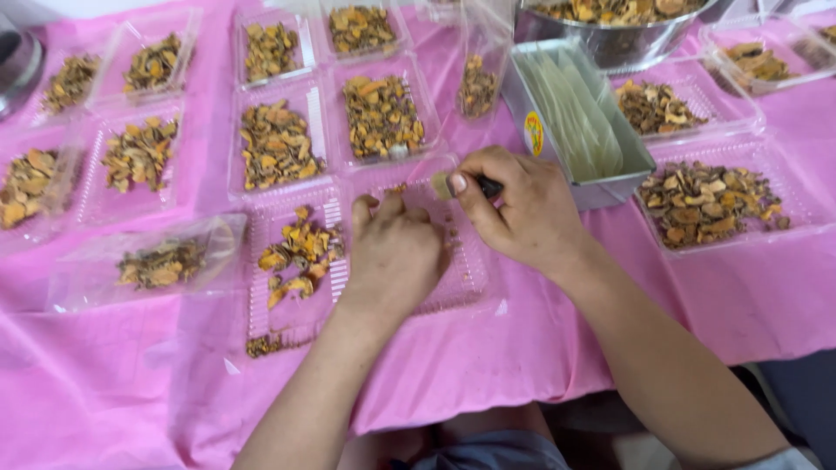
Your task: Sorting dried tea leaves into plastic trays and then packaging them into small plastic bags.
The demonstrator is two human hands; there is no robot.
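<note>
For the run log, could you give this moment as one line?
left hand: on clear tray | right hand: pinching small dark-handled tool | pink cloth

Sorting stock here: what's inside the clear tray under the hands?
The clear tray holds orange-brown dried pieces at its left; the left hand and right hand cover the rest.

Steel bowl (610,39) cut by top edge; left hand (392,257) hides tray contents.

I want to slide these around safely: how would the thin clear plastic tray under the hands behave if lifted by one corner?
The clear tray looks thin and ribbed, so it would probably flex. It seems light, holding few dried pieces, which could slide or spill. The left hand rests on it.
</note>
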